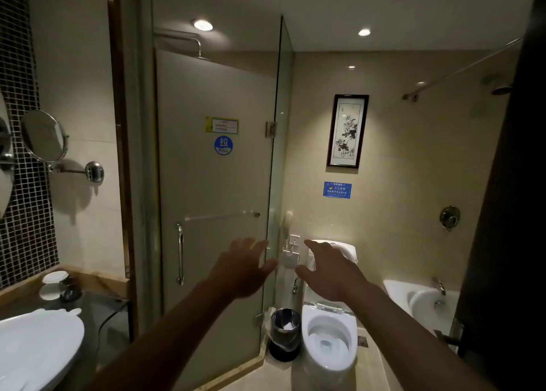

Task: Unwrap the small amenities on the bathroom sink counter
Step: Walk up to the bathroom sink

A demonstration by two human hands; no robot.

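- Head view, hands: both arms reach straight forward at chest height. The left hand (pixel 243 268) is spread wide, palm away, fingers fanned, and has hold of nothing. The right hand (pixel 329 272) is likewise spread and empty. Neither touches anything; they hang in the air before the shower door (pixel 212 169) and the toilet (pixel 328 336), well apart from the counter.
- Head view, the task's things: the counter (pixel 97 308) lies at the lower left, with the white sink basin (pixel 35 343) on its near part. At the counter's far corner, against the wall, sit two small white round items (pixel 54 284), one just behind the other, beside a dark holder (pixel 69 291). These look like the amenities, though they are too small and dim to tell whether they are wrapped.
- Progress, as a judgement: nothing appears started. No wrapper is in either hand, and no torn wrapping shows on the counter. All the unwrapping is left, and first a turn to the left and a reach to that far corner.
- Orientation: the white items read as flat discs lying face up, so no long axis can be made out; the pair lines up roughly from the counter's back edge toward the basin.
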